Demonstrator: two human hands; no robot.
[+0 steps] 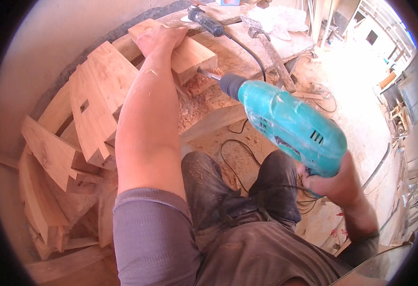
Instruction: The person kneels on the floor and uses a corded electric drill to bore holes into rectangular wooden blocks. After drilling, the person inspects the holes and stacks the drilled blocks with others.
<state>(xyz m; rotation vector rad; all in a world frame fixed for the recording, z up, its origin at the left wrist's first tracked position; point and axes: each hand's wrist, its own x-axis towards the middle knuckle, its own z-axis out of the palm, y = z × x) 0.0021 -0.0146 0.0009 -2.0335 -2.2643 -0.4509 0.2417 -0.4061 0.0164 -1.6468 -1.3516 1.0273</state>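
My right hand [330, 183] is wrapped round the handle of a teal power drill [292, 121] with a black chuck. The drill's bit reaches into the end face of a thick wooden block [194, 56] on the bench. Over the far part of that block lies my left hand [159, 39], its fingers closed over the wood and partly hidden behind the wrist. Reddish wood shavings [199, 85] have piled up under the block's drilled end.
Cut wooden pieces [94, 90], some with mortise holes, are stacked on the left. Across the bench lie a corded angle grinder [206, 21], a hammer [273, 57] and a white plastic bag [280, 21]. A black cable [240, 143] loops over the dusty floor.
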